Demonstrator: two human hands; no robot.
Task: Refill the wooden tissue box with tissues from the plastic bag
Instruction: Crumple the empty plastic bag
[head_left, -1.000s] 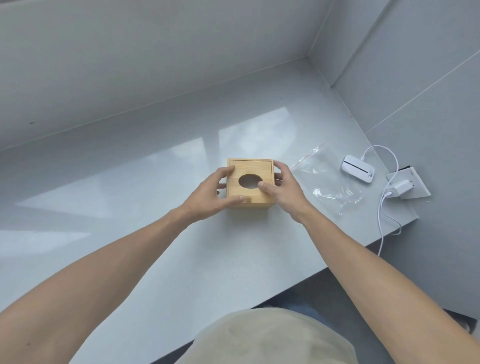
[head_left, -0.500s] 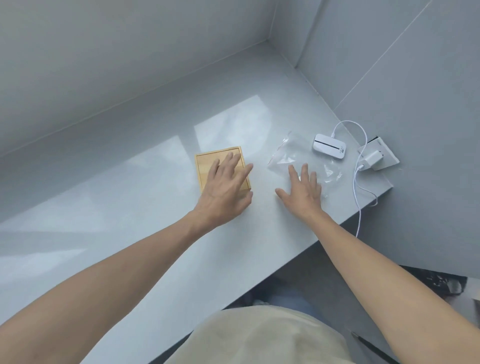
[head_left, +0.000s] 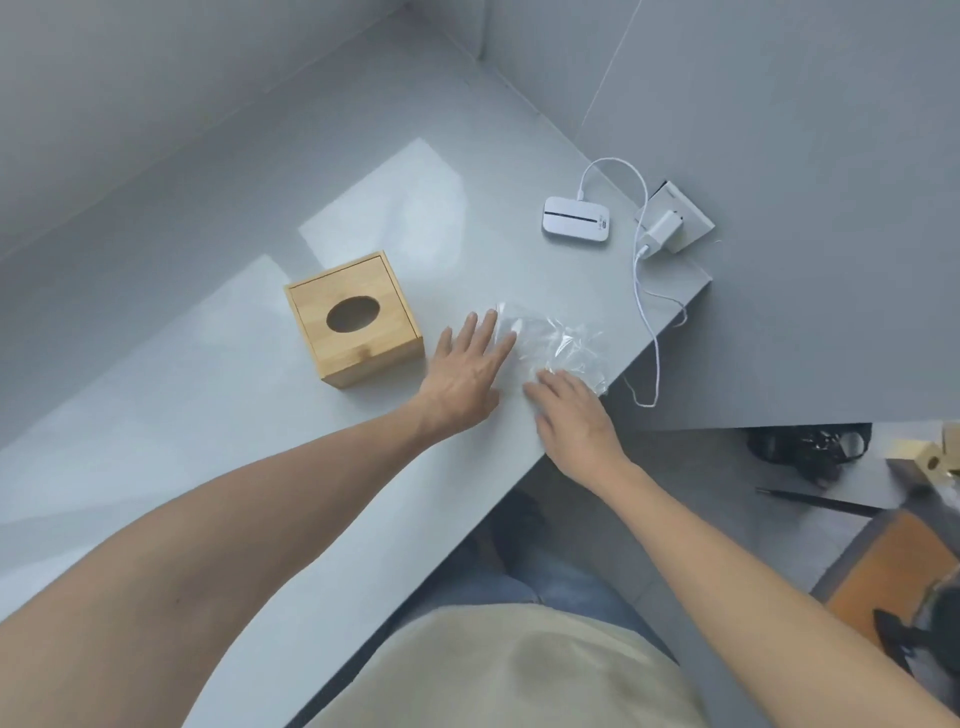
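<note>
The wooden tissue box (head_left: 363, 340) stands upright on the grey counter (head_left: 208, 415), its oval top opening dark, with no tissue showing in it. To its right a crumpled clear plastic bag (head_left: 566, 340) lies flat near the counter's front right edge. My left hand (head_left: 465, 371) rests flat between box and bag, fingers spread, fingertips at the bag's left edge and one seen through the plastic. Fingers bent, my right hand (head_left: 574, 413) presses on the bag's near corner; its thumb is hidden.
A white pocket router (head_left: 575, 218) lies behind the bag. Its white cable (head_left: 647, 312) runs to a charger (head_left: 662, 231) in a wall socket and hangs over the counter edge. Walls close the counter at the back and right. Below right are floor clutter and wooden pieces.
My left hand has come off the box top and moved right to the bag. The bag has slid away from the router toward the front edge under my right hand.
</note>
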